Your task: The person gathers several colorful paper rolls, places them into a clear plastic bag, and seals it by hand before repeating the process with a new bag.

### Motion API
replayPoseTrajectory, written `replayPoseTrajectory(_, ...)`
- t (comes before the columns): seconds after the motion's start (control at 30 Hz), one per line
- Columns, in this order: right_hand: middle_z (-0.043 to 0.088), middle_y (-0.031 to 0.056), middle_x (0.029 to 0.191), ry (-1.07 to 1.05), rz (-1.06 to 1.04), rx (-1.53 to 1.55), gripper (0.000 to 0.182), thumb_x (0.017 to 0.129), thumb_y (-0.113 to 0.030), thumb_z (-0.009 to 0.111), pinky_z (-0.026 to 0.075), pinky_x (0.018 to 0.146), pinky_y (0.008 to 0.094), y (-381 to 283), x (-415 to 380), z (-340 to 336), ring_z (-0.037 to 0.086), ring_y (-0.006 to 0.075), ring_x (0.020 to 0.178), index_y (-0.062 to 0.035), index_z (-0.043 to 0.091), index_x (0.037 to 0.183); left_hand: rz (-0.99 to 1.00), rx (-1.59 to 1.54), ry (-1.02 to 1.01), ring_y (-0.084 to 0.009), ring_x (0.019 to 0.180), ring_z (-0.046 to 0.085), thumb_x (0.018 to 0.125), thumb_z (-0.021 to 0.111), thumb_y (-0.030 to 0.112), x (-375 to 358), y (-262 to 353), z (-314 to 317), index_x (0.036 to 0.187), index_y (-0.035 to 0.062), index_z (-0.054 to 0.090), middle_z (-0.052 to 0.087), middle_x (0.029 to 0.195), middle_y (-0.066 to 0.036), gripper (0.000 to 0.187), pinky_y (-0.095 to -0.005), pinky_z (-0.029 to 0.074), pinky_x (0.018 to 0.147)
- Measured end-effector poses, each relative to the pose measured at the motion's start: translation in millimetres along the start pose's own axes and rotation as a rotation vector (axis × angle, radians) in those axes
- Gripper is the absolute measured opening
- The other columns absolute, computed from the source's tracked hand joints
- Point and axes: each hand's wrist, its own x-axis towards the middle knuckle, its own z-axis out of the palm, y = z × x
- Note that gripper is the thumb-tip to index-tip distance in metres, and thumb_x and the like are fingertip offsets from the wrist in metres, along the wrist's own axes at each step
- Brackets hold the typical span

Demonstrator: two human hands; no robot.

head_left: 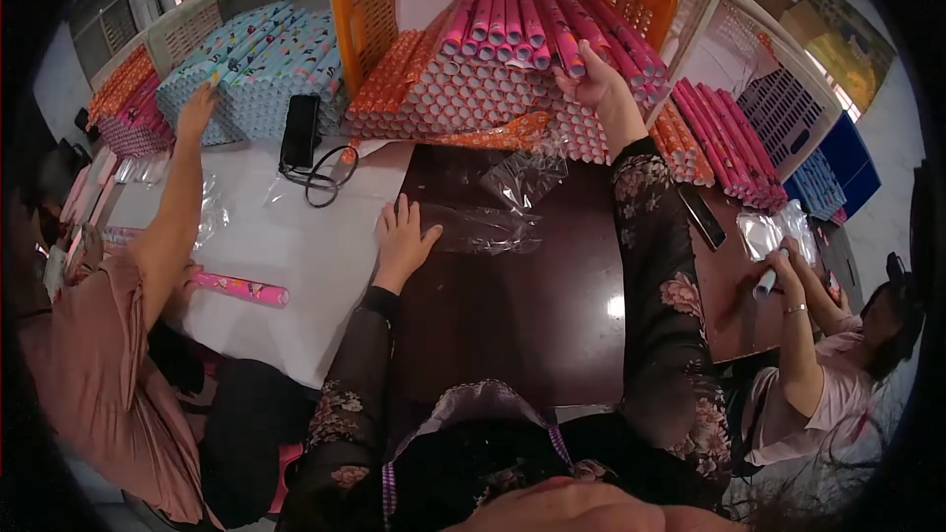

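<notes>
My left hand (402,241) lies with its fingers spread at the edge of the dark table (503,335), beside a clear plastic bag (483,229). My right hand (594,84) reaches up to the stack of pink rolls (507,25), its fingers around the end of one pink patterned roll (564,42). Beneath the pink rolls, orange rolls (453,94) are piled with their open ends facing me. More crumpled clear plastic (527,177) lies in front of the pile.
A person on the left touches light-blue rolls (246,59); a pink roll (241,289) lies near them. A black case (300,131) with a cord stands near the blue pile. On the right are a phone (702,218) and a person holding a roll (765,283).
</notes>
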Motion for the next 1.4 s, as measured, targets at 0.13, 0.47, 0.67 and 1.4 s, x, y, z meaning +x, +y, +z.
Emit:
replayPoseTrajectory(0.13,0.059,0.0128,0.094,0.108,-0.015,0.077,0.036,0.096,-0.035,0.059,0.053,0.052,0.0309,2,35,-7,0.060,0.0223,0.069,-0.0087,0.049,0.119,-0.031,-0.024,-0.028,-0.0445,0.135,0.028,0.092,0.052,0.052,0,2,-4,0.136,-0.0012,0.045,0.034,0.148,-0.022,0.069,-0.0554,0.021,0.111)
replayPoseTrajectory(0.47,0.057,0.0019,0.078,-0.216,0.087,0.201,0.028,0.096,-0.029,0.057,0.039,0.045,0.0193,62,-119,-66,0.050,0.0070,0.055,-0.0037,0.053,0.108,-0.056,-0.041,0.029,-0.0447,0.136,0.029,0.094,0.049,0.049,-1,-4,8,0.134,0.0005,0.049,0.039,0.147,-0.019,0.063,-0.0549,0.022,0.111)
replayPoseTrajectory(0.67,0.051,-0.0008,0.076,-0.447,0.132,0.359,0.036,0.096,-0.033,0.056,0.032,0.037,0.0180,159,-250,-118,0.043,0.0044,0.051,-0.0038,0.053,0.117,-0.113,-0.603,0.387,-0.0393,0.114,0.055,0.095,0.055,0.031,16,14,0,0.122,-0.0010,0.059,0.060,0.123,-0.020,0.042,-0.0424,0.042,0.099)
replayPoseTrajectory(1.4,0.045,0.0010,0.069,-0.716,0.606,1.035,0.040,0.096,-0.030,0.059,0.037,0.036,0.0210,325,-367,-85,0.039,0.0064,0.044,-0.0005,0.044,0.118,0.011,-2.563,-0.326,-0.0063,0.052,0.046,0.086,0.063,0.054,8,141,-132,0.094,0.0088,0.053,0.044,0.062,0.006,0.047,-0.0259,0.038,0.054)
